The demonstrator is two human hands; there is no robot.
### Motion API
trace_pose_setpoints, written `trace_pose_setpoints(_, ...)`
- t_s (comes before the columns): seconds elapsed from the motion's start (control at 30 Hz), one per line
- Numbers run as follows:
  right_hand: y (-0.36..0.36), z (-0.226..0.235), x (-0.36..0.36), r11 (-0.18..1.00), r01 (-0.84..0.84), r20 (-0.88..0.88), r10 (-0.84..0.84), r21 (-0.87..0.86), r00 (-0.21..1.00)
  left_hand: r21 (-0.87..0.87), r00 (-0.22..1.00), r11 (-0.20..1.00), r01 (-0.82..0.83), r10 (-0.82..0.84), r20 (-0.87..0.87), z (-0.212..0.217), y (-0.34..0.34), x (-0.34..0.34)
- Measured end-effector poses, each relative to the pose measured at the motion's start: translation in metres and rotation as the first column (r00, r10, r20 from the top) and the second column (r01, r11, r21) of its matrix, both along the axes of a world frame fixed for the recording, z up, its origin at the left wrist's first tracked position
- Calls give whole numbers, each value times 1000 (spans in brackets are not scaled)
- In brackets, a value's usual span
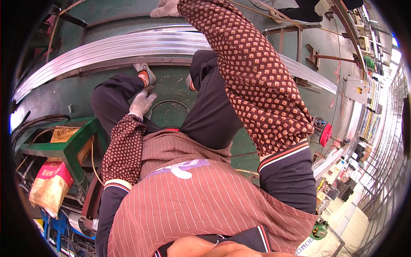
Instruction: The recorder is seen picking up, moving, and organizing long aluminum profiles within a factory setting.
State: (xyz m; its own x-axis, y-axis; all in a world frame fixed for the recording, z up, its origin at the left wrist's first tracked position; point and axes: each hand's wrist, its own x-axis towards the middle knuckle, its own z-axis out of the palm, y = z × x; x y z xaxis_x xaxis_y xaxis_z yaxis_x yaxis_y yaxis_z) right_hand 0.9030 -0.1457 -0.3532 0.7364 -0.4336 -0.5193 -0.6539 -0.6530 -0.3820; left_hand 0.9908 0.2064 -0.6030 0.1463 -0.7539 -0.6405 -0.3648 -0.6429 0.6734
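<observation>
My left hand (142, 103), in a pale grey work glove, is beside my left thigh with its fingers loosely apart and nothing seen in them. A thin curved hoop (171, 102) shows just to its right, between my legs. My right arm reaches far forward across a bundle of long silvery ribbed metal strips (128, 45). Past them my right hand (167, 8), gloved too, seems to lie with fingers stretched out; the top edge cuts part of it off. Under the strips runs a brown metal bar (124, 61).
At my left stands a green metal frame (64, 150) with a red and tan paper bag (51, 182) and dark cables (38, 122). My shoe (147, 76) is close to the bar. A red reel (326, 135) and a pale box (356, 90) are on the right.
</observation>
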Motion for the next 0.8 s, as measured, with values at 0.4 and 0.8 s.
trace_pose_setpoints(0.4,-8,-31,-43,975,-149,388,202,-162,899,51,1000,998,23,-23,1,11,-10,-12)
trace_pose_setpoints(0.8,10,-23,8,989,50,-108,-65,-137,992,156,986,985,-73,95,-140,21,-5,-10)
